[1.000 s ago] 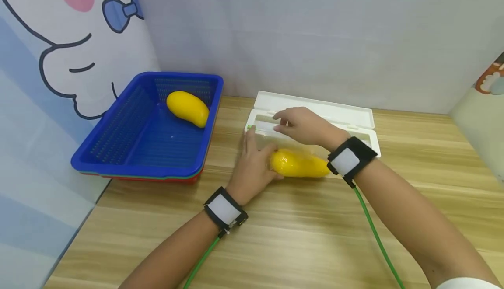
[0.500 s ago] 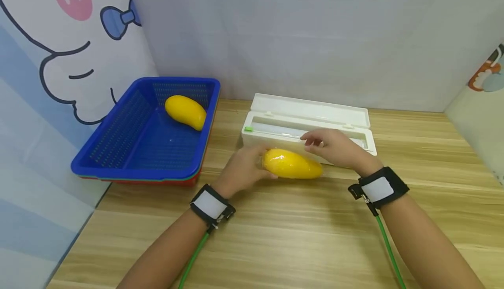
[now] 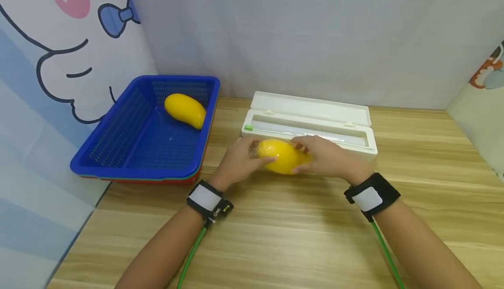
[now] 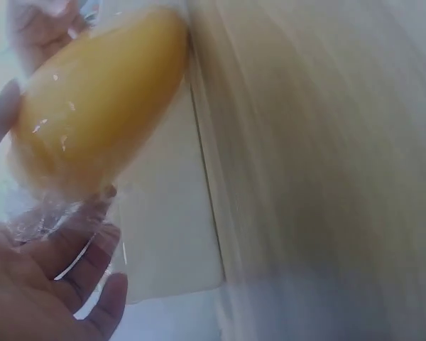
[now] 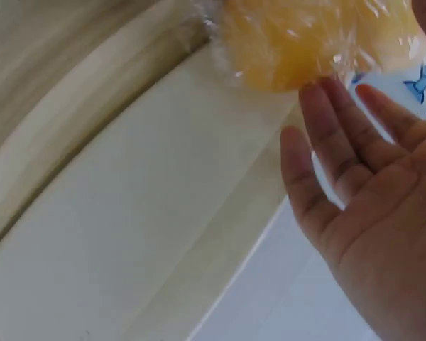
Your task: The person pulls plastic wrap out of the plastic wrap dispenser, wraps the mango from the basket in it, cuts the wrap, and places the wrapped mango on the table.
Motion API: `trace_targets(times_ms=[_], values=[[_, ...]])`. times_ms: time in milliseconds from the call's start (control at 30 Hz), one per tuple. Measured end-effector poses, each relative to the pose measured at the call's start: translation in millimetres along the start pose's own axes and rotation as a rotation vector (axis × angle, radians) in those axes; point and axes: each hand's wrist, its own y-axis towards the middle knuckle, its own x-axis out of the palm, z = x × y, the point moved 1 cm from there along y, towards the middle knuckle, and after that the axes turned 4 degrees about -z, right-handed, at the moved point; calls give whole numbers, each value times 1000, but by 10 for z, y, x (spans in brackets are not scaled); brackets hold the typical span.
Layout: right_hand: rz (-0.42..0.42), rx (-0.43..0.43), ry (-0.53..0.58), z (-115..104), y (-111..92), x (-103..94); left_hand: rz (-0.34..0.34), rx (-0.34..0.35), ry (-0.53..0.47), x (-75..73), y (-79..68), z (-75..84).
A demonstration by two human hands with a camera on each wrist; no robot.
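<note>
A yellow mango (image 3: pixel 280 155), wrapped in shiny clear cling film (image 4: pixel 46 213), is held between both hands in front of a white cling film box. My left hand (image 3: pixel 239 161) grips its left end, thumb on the near side and fingers beyond. At the other end, my right hand (image 3: pixel 328 157) has its thumb low on the near side and its fingertips on the far side. Crinkled film bunches near the left fingers in the left wrist view. The right wrist view shows the right fingertips against the wrapped mango (image 5: pixel 284 50).
The cling film box (image 3: pixel 252 132) lies with its lid (image 3: pixel 311 107) flipped back, a film roll (image 3: pixel 315 133) inside and a green slider (image 3: pixel 248 127) at its left. Further left, a blue basket (image 3: pixel 130 172) stacked on others holds another mango (image 3: pixel 185 109). A curtain hangs behind.
My right hand drew back from above the box, then came down onto the mango's right end. The left hand kept its grip, and the mango shifted slightly left and turned.
</note>
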Motion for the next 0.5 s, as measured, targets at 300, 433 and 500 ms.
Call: trace_targets(times_ms=[300, 433, 500], values=[[167, -48, -73, 33, 69, 374, -5, -91, -164, -31, 47, -62], [166, -92, 48, 91, 66, 354, -95, -18, -73, -65, 64, -127], [141, -106, 85, 112, 44, 318, -107, 57, 42, -75, 85, -173]])
